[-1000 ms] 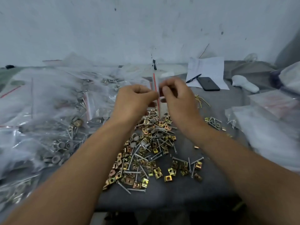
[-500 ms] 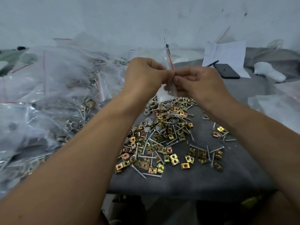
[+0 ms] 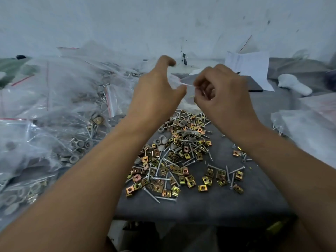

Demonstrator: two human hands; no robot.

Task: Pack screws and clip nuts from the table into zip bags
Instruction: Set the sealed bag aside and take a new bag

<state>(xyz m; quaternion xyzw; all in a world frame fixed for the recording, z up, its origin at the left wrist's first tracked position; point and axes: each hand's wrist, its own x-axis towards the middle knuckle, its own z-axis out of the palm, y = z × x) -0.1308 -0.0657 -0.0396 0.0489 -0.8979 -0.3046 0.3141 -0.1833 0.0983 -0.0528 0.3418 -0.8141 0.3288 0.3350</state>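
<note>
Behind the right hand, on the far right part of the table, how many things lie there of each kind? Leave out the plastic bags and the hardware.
White paper sheet: 1
Black phone: 1
White lumpy object: 1
Dark slim thing, only its tip showing beside the right hand, which pinches a zip bag: 1
Total: 4

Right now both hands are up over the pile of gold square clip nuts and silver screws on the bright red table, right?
Not quite. The head view shows the table is dark grey, not red. The left hand and right hand are indeed raised above the pile of gold clip nuts and silver screws.
</note>
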